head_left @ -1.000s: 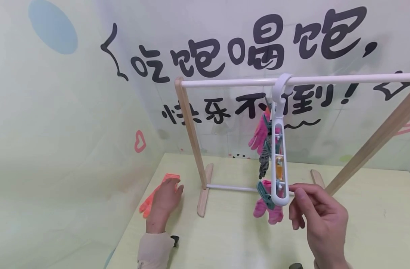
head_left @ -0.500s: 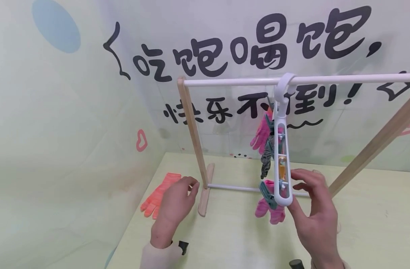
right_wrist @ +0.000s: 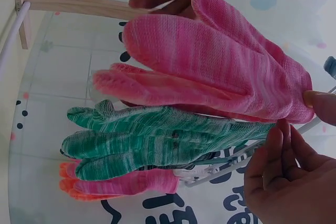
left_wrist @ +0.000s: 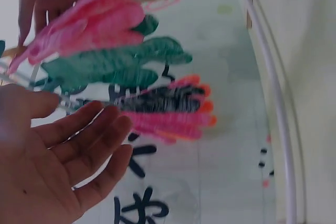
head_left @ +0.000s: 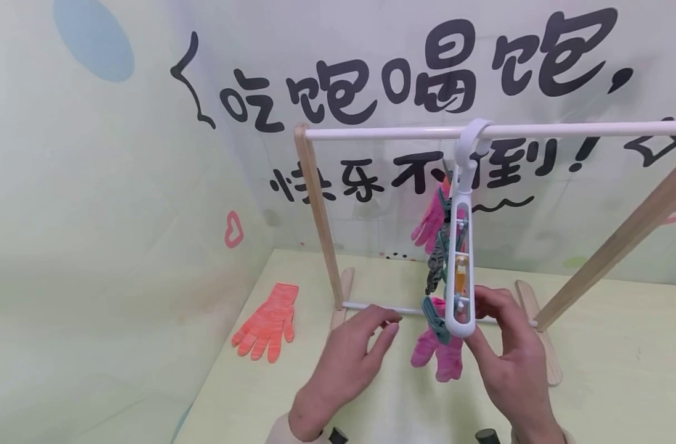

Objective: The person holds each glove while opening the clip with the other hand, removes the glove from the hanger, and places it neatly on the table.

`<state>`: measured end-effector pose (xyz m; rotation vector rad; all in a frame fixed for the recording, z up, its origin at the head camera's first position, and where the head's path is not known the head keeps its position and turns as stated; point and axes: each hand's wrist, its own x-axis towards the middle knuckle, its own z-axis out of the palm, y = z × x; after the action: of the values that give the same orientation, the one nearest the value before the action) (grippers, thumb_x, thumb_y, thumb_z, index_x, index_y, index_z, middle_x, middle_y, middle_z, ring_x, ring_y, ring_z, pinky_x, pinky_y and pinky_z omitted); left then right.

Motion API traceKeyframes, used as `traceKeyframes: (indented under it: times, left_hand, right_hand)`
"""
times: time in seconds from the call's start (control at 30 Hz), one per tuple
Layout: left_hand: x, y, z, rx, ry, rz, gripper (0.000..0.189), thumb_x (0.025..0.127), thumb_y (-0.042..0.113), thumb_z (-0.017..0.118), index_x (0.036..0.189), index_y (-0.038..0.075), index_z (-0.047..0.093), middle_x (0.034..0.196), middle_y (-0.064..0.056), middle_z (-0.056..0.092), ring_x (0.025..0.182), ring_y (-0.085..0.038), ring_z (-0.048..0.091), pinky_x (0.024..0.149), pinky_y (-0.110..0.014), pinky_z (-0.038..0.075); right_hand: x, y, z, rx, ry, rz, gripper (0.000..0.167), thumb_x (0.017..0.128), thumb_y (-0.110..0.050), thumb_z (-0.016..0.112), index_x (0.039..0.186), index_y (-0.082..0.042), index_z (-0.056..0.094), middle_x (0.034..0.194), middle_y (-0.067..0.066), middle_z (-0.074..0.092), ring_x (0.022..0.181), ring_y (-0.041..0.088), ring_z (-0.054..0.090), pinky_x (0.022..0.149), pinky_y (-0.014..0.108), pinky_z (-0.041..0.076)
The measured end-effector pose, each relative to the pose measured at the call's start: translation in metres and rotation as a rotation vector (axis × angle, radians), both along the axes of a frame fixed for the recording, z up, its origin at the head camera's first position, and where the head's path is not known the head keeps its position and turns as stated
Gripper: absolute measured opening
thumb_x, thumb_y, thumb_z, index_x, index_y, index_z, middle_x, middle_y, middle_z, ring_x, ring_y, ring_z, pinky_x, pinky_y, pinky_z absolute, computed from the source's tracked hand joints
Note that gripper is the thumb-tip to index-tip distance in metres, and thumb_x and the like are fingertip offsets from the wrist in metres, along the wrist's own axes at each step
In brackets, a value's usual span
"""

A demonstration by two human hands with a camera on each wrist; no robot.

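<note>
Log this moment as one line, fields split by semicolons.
right hand: pinches front pink glove by cuff; left hand: relaxed, empty; hanger: hooked on white rail; orange glove: lying on table

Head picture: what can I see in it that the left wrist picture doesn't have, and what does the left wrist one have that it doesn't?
Only the head view shows the flat orange glove on the table and the big blue spot.

Only the left wrist view clearly shows the green glove; I can't make it out from the head.

Both show the left hand, right hand, near pink glove, dark striped glove and black writing.
</note>
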<state>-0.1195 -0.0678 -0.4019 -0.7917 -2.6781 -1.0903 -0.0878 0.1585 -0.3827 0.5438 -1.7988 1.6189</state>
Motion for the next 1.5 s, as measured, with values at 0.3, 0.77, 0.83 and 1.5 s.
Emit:
traceKeyframes:
  times: [0.3,0.77,0.83,1.5]
  left_hand:
    - [0.016,0.026,-0.007,0.281,-0.089,-0.211,0.038,0.109,0.036,0.053,0.145,0.026,0.054,0.137,0.008,0.066,0.121,-0.006,0.063,0.095,-0.026,0.057]
    - [0.021,0.034,-0.014,0.355,0.1,-0.269,0.033,0.1,0.003,0.056,0.131,0.013,0.064,0.111,0.0,0.07,0.096,0.0,0.063,0.083,-0.012,0.055]
    - [0.022,0.036,-0.015,0.368,0.069,-0.291,0.035,0.098,0.0,0.054,0.13,0.011,0.062,0.11,-0.002,0.069,0.099,0.0,0.066,0.084,-0.012,0.057]
    - [0.025,0.041,-0.018,0.334,0.106,-0.305,0.028,0.098,0.001,0.053,0.123,0.011,0.062,0.106,0.0,0.069,0.099,0.0,0.066,0.088,-0.012,0.056]
  right_hand:
    - [0.001,-0.003,0.001,0.001,-0.058,0.036,0.048,0.08,0.03,0.063,0.126,0.016,0.06,0.105,-0.006,0.06,0.097,0.008,0.054,0.092,0.015,0.046]
    - [0.004,-0.005,0.003,-0.034,-0.046,0.098,0.055,0.083,0.026,0.062,0.136,0.013,0.055,0.136,0.008,0.063,0.125,0.014,0.058,0.104,0.018,0.048]
    - [0.005,-0.005,0.003,-0.05,-0.042,0.123,0.056,0.084,0.026,0.06,0.139,0.014,0.053,0.138,0.009,0.062,0.126,0.014,0.059,0.106,0.018,0.047]
    - [0.004,-0.007,0.001,-0.082,-0.133,0.231,0.044,0.101,0.017,0.044,0.145,0.013,0.046,0.136,-0.002,0.063,0.118,0.008,0.063,0.099,0.014,0.052]
